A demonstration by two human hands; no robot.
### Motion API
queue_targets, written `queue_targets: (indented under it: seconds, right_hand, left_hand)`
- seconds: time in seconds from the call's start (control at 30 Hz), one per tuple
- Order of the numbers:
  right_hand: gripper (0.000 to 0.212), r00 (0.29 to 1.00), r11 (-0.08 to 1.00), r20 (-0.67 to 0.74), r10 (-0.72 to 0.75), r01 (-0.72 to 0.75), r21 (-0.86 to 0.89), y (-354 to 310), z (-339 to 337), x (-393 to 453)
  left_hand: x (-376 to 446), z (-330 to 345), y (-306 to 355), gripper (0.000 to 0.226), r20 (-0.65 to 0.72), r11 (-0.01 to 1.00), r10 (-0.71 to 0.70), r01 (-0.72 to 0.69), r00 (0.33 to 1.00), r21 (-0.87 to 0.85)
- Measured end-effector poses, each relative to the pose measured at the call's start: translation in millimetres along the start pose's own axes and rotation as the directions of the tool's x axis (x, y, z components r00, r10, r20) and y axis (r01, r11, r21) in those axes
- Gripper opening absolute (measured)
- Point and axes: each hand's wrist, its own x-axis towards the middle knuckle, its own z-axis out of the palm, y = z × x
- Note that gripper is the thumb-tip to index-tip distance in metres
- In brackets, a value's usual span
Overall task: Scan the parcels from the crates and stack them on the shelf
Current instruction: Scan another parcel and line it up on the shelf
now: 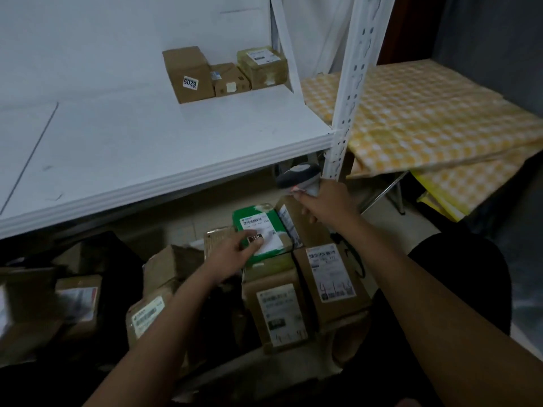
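While our right hand [324, 201] grips the scanner [299, 178], our left hand [235, 254] presses flat on the green parcel [258, 227]; next we scan, then shelve beside the boxes [223, 73] at the shelf [176, 148]'s back corner.

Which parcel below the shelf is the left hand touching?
The green parcel, the only green one among brown cardboard boxes. The left hand rests its fingers on its white label; the right hand holds the scanner.

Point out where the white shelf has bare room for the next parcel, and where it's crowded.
The white shelf is bare from its front lip back to the three stacked parcels at its rear right. Below, the parcels in the crates sit packed together.
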Motion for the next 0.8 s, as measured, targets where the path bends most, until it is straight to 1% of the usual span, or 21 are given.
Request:
queue_targets:
  seconds: [0.07, 0.13, 0.2, 0.27, 0.3, 0.33, 0.4, 0.43, 0.47, 0.6, 0.67, 0.73, 0.8]
  right_hand:
    - [0.039, 1.0, 1.0, 0.012, 0.009, -0.009, -0.001, 3.4, 5.4, -14.1]
    - [0.036, 1.0, 0.999, 0.023, 0.0, 0.001, -0.038, 5.9, 9.3, -24.2]
    - [0.033, 0.999, 0.999, 0.04, -0.002, 0.004, -0.052, 7.9, 13.0, -32.0]
    - [0.031, 0.998, 1.0, 0.059, 0.005, -0.004, -0.014, 9.1, 17.7, -40.0]
    - [0.03, 0.997, 1.0, 0.071, 0.01, -0.011, 0.011, 10.0, 20.6, -43.9]
    - [0.027, 0.996, 1.0, 0.084, 0.011, -0.013, 0.025, 10.8, 23.3, -48.2]
    - [0.025, 0.995, 1.0, 0.103, 0.001, -0.003, 0.018, 13.6, 28.9, -55.1]
    - [0.026, 0.993, 1.0, 0.117, 0.005, -0.006, 0.009, 14.8, 31.3, -58.2]
    - [0.027, 0.99, 1.0, 0.138, 0.017, -0.017, -0.001, 16.2, 33.3, -61.1]
    - [0.03, 0.981, 0.999, 0.192, 0.04, -0.034, -0.033, 21.2, 39.1, -69.2]
    - [0.032, 0.978, 0.998, 0.205, 0.047, -0.04, -0.038, 23.0, 41.4, -70.6]
    - [0.033, 0.974, 0.998, 0.216, 0.067, -0.067, -0.01, 24.0, 44.0, -70.8]
    - [0.032, 0.974, 0.996, 0.213, 0.079, -0.087, 0.03, 24.5, 45.8, -71.2]
  left_hand:
    - [-16.9, 16.4, -14.7, 0.044, -0.022, 0.995, -0.062, 0.06, 0.998, -0.075]
    - [-28.4, 27.9, -27.5, 0.052, -0.03, 0.957, -0.143, 0.13, 0.989, -0.261]
    - [-38.6, 36.8, -37.7, 0.06, 0.056, 0.856, -0.225, 0.225, 0.973, -0.466]
    - [-47.6, 45.3, -48.7, 0.055, 0.178, 0.753, -0.244, 0.302, 0.953, -0.584]
    - [-51.0, 49.5, -54.3, 0.05, 0.235, 0.729, -0.248, 0.341, 0.94, -0.594]
    - [-52.0, 54.4, -62.7, 0.057, 0.283, 0.731, -0.239, 0.364, 0.929, -0.578]
    - [-51.1, 63.5, -76.5, 0.086, 0.359, 0.762, -0.203, 0.378, 0.911, -0.526]
    - [-50.0, 66.4, -81.0, 0.097, 0.388, 0.765, -0.195, 0.388, 0.901, -0.515]
    - [-47.8, 68.7, -85.7, 0.103, 0.411, 0.76, -0.193, 0.401, 0.891, -0.512]
    - [-45.4, 70.9, -87.6, 0.111, 0.453, 0.711, -0.187, 0.438, 0.872, -0.55]
    - [-46.0, 71.5, -83.4, 0.111, 0.463, 0.686, -0.166, 0.439, 0.871, -0.58]
    - [-46.1, 70.6, -79.2, 0.106, 0.457, 0.663, -0.157, 0.436, 0.875, -0.609]
    - [-45.0, 70.1, -78.4, 0.11, 0.446, 0.663, -0.15, 0.424, 0.883, -0.617]
